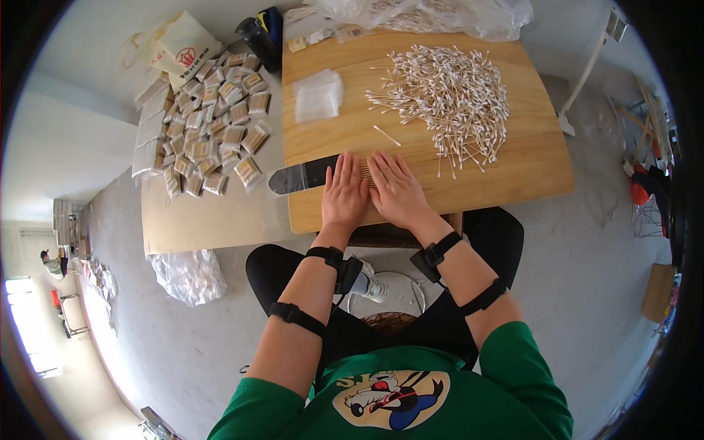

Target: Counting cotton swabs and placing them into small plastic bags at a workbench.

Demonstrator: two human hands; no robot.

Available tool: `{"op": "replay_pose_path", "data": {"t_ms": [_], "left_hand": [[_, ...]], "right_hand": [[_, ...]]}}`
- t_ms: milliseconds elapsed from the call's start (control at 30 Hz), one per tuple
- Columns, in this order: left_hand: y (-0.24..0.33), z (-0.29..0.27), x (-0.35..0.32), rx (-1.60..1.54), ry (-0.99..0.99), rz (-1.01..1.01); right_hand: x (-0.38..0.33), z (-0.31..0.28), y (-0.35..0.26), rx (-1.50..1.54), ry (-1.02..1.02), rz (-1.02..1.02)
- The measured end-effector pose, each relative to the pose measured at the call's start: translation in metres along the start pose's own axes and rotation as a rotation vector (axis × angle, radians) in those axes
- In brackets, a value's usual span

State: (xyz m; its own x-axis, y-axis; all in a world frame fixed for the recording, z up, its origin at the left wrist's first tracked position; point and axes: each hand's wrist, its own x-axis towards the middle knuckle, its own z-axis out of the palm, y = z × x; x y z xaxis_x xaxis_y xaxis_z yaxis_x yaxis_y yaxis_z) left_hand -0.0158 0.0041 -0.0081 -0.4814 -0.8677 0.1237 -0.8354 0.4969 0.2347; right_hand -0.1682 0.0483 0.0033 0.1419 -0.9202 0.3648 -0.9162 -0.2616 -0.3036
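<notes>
My left hand lies with its fingers stretched out over the right end of a dark flat strip. Clear plastic covers the strip's rounded left end. Beside it, my right hand is also flat, its fingers extended and pressing down. Between the two hands shows a small row of cotton swabs, mostly hidden under the palms. One loose cotton swab rests just beyond my fingertips. A large heap of cotton swabs spreads over the far right of the wooden board.
A stack of clear plastic bags lies at the board's far left. Many filled swab packets cover the side table, near a cloth bag and a black flask. A plastic sack hangs below; a stand is right.
</notes>
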Motion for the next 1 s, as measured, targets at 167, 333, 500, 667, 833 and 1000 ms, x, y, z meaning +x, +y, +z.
{"op": "replay_pose_path", "data": {"t_ms": [167,333,500,667,833,1000], "left_hand": [[0.0,-0.002,0.003,0.011,-0.001,-0.025],[-0.01,-0.004,-0.001,-0.068,-0.003,0.016],[-0.006,-0.006,-0.003,-0.057,0.015,0.024],[-0.005,-0.003,-0.005,-0.09,0.068,0.021],[-0.02,0.002,-0.006,-0.42,0.601,-0.153],[-0.037,0.001,-0.013,-0.396,0.779,-0.484]], "right_hand": [[0.003,-0.001,-0.005,-0.064,-0.122,-0.005],[0.002,0.011,-0.01,-0.073,-0.079,0.004],[0.002,0.012,-0.012,-0.111,-0.097,0.004],[0.001,0.011,-0.013,-0.101,-0.127,0.022],[0.008,0.006,-0.016,-0.174,-0.231,0.024],[0.006,0.006,-0.014,-0.158,-0.218,0.02]]}}
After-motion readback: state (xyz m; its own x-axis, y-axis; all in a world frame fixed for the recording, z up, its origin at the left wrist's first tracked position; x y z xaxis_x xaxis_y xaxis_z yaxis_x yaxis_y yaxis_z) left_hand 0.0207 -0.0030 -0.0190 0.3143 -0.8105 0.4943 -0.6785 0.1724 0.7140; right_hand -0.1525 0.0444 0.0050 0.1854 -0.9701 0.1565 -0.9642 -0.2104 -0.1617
